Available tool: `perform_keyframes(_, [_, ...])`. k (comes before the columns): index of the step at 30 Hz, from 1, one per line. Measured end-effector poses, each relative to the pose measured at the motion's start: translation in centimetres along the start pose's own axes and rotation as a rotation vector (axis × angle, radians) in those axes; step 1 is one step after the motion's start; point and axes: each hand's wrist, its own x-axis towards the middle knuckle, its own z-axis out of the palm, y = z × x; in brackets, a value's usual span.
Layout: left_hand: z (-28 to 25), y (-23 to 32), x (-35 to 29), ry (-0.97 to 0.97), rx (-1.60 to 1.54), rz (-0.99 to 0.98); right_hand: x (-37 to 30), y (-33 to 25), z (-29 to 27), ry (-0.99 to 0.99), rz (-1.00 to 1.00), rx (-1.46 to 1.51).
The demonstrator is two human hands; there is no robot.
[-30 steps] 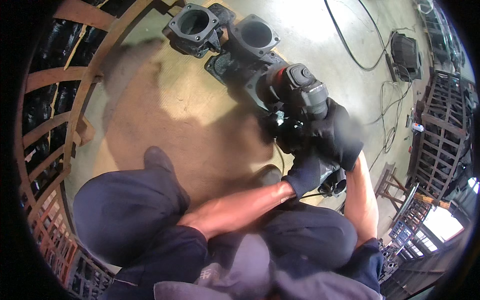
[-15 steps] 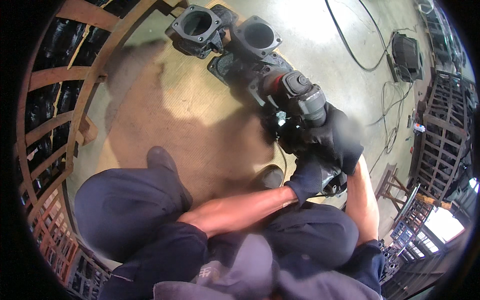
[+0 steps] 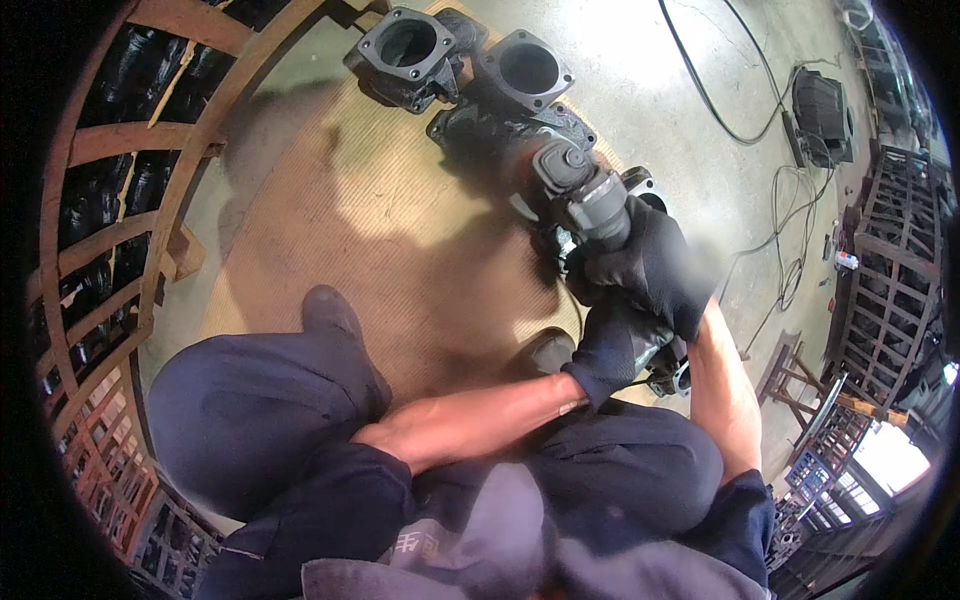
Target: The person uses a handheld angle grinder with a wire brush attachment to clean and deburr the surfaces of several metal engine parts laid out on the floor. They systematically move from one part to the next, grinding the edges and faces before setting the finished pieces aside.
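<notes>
Left glove (image 3: pixel 618 345) — partly hidden, right cuff (image 3: pixel 690 278) — blurred, cable (image 3: pixel 690 68) cut off above

The wide camera sits on the head and looks down over the knees (image 3: pixel 240 430), with the left hand (image 3: pixel 612 345) and right hand (image 3: pixel 652 262) close below near the right edge of the mat (image 3: pixel 330 250), and the floor (image 3: pixel 690 145) past its far edge looking farther away.
</notes>
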Motion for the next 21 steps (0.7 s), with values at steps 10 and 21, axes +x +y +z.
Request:
perform_keyframes(10, [-0.2, -1.7, 2.6, 0.079, 0.289, 0.314, 0.8, 0.3, -1.0, 0.084, 0.012, 0.041])
perform_keyframes(21, [1.9, -5.2, 1.9, 0.195, -0.138, 0.232, -0.4, 0.2, 0.2, 0.005, -0.009, -0.054])
